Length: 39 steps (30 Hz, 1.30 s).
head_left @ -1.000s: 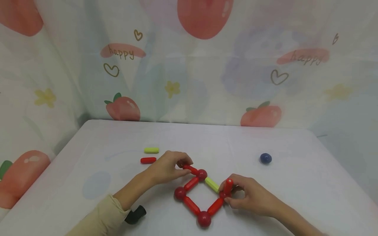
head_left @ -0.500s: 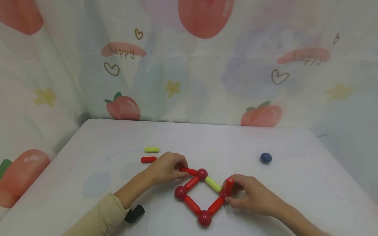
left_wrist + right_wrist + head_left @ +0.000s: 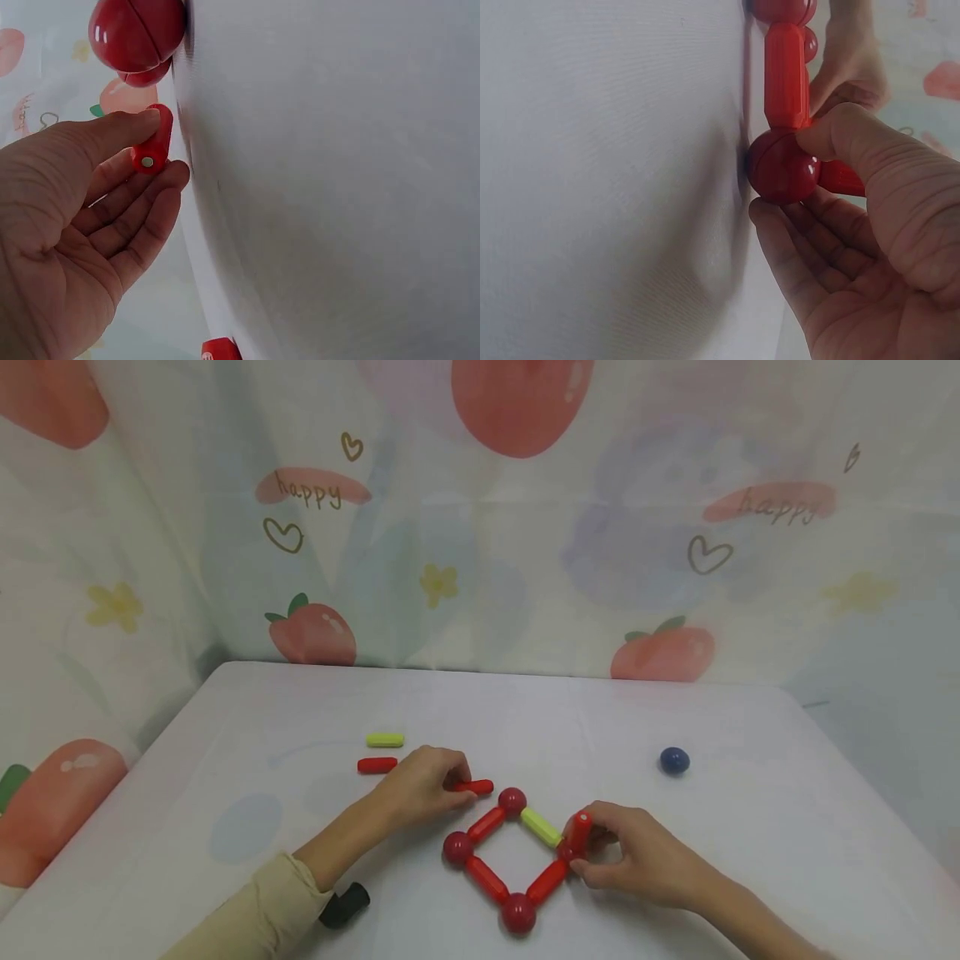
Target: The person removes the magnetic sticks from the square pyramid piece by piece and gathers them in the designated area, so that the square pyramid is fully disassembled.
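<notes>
My left hand [image 3: 425, 783] pinches a red magnetic rod [image 3: 477, 787] between thumb and fingers. In the left wrist view, a silver dot shows on the end of that rod [image 3: 152, 142]. Just right of it lies a diamond of red balls and rods, its far ball [image 3: 512, 801] apart from the held rod. Three sides are red rods [image 3: 487, 882]; the far right side is a yellow-green rod [image 3: 541, 827]. My right hand [image 3: 637, 860] grips the diamond's right-hand ball [image 3: 784, 166], from which another red rod [image 3: 580, 833] stands up.
Beyond my left hand lie a loose yellow-green rod [image 3: 385, 740] and a loose red rod [image 3: 377, 765]. A dark blue ball [image 3: 674, 761] rests at the right of the white table [image 3: 570, 718]. A black object [image 3: 347, 906] sits beside my left sleeve [image 3: 255, 910].
The red rod in my left hand has come away from the diamond's far ball, leaving a small gap, as the hand shifted slightly left. My right hand holds its place.
</notes>
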{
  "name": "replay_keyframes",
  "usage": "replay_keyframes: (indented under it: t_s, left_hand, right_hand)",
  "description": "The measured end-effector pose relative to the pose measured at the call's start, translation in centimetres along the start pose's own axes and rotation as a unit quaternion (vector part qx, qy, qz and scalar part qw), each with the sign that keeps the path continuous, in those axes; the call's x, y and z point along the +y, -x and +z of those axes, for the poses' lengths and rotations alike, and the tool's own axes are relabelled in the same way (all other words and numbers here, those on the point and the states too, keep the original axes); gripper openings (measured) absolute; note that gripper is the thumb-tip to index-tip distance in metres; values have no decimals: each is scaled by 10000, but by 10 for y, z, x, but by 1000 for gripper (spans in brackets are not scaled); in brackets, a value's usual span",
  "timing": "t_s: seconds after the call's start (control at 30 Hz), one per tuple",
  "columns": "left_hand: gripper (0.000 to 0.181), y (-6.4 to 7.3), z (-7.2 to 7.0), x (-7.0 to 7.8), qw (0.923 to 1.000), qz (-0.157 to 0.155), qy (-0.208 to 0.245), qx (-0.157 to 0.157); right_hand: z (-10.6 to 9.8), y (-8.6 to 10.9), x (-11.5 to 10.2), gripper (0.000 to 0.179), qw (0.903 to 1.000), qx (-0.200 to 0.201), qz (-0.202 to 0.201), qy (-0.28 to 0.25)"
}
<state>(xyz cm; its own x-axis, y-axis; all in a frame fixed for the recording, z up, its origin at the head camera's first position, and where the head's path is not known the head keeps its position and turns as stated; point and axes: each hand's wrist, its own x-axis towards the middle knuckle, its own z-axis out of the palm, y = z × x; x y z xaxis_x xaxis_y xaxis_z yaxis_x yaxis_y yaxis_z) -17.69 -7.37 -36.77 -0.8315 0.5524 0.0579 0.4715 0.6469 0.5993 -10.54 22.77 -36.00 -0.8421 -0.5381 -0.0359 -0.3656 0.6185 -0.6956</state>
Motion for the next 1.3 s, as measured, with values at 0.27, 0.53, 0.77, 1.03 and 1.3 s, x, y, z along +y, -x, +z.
replay_keyframes:
  t_s: [0.27,0.53,0.77,1.03,1.3]
  left_hand:
    - [16,3,-4,-2,9996,214,-68,163]
    - [14,20,-21,-8,9987,275,-383,210]
    - [15,47,-35,-24,9980,34,-472,420]
    - [17,73,-51,-38,9976,-353,-329,488]
    - [17,82,-62,-59,9949,-626,-556,563]
  right_hand:
    - [0,2,-1,19,9999,66,-94,-19]
    - [-1,0,1,23,10000,39,85,-25]
    - [1,-1,2,23,9995,1,292,-72]
    - [0,0,1,24,9992,-85,388,18]
    - [2,0,0,25,9989,-112,445,-27]
